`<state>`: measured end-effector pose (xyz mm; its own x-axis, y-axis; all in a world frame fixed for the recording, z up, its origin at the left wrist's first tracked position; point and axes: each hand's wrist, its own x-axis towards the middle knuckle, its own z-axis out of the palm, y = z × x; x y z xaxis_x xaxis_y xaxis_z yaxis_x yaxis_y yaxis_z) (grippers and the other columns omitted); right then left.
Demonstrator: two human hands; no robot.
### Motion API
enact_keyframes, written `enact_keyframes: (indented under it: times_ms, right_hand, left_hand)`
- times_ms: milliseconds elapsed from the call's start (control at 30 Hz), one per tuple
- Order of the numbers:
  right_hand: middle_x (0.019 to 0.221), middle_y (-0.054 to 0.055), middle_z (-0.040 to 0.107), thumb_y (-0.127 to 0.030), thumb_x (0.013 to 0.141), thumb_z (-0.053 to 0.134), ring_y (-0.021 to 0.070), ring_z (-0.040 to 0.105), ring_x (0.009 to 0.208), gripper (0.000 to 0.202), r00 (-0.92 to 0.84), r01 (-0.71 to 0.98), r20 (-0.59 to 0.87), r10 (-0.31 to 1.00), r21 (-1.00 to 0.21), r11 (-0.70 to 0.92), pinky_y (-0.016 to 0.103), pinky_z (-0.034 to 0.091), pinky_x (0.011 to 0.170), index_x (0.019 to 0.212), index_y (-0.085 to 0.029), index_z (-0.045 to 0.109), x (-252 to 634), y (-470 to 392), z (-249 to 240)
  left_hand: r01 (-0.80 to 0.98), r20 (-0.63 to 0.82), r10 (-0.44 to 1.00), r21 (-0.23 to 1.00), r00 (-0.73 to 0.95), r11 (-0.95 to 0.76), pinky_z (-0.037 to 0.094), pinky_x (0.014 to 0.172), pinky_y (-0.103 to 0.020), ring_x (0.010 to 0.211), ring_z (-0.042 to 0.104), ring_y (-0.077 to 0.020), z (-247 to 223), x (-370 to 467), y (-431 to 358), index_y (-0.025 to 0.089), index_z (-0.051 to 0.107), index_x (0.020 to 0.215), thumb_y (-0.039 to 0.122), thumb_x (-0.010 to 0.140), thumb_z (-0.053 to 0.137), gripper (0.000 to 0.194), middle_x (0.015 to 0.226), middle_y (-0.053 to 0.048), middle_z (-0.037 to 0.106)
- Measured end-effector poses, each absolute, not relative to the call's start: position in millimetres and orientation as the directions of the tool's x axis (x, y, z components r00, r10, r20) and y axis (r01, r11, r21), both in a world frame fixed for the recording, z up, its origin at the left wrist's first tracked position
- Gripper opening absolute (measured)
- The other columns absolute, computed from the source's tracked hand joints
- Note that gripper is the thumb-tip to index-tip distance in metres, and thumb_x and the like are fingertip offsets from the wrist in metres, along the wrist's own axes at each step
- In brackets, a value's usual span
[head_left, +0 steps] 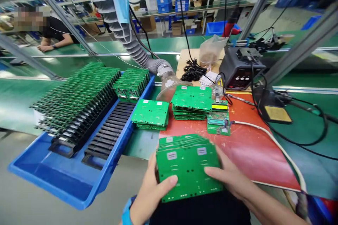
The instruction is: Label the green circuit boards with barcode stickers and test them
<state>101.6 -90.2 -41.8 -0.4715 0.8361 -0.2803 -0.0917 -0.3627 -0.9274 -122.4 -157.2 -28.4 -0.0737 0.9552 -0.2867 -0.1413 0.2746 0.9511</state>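
Near, centre: we note a green circuit-board stack (188, 174) on the near side of a red mat (253, 153), left hand (154, 188) and right hand (229, 171) clamped on its opposite sides. We judge it stiff, fairly light, fragile, prone to slipping between layers; best gripped by edges.

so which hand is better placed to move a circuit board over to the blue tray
Probably the left hand: it grips the circuit board stack on the side nearer the blue tray, while the right hand holds the opposite side.
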Motion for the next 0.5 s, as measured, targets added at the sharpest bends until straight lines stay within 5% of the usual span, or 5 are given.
enact_keyframes:
  times_ms: [200,500]
  right_hand:
    - [0.15,0.011,0.029,-0.037,0.073,0.069,0.03,0.033,0.135,0.092,-0.309,0.184,0.101,0.946,-0.969,0.163,0.049,0.03,0.109,0.146,-0.025,0.016,193.8,-66.2,-73.0]
    - [0.156,-0.001,-0.009,-0.023,0.069,0.067,0.025,0.0,0.141,0.116,-0.467,0.3,0.144,0.872,-0.903,0.309,0.049,0.015,0.112,0.144,-0.032,-0.02,220.3,-77.4,-100.7]
  left_hand:
    - [0.174,0.165,0.93,0.957,0.329,-0.232,0.017,0.114,-0.05,0.14,0.02,-0.0345,-59.3,-65.4,-69.2,0.018,-0.003,0.148,0.034,0.061,0.078,0.119,0.154,-0.015,0.017]
    - [0.31,0.308,0.76,0.777,0.572,-0.548,0.019,0.111,-0.059,0.14,0.009,-0.0424,-98.0,-61.6,-54.5,0.02,-0.034,0.138,0.041,0.048,0.085,0.15,0.155,-0.02,-0.003]
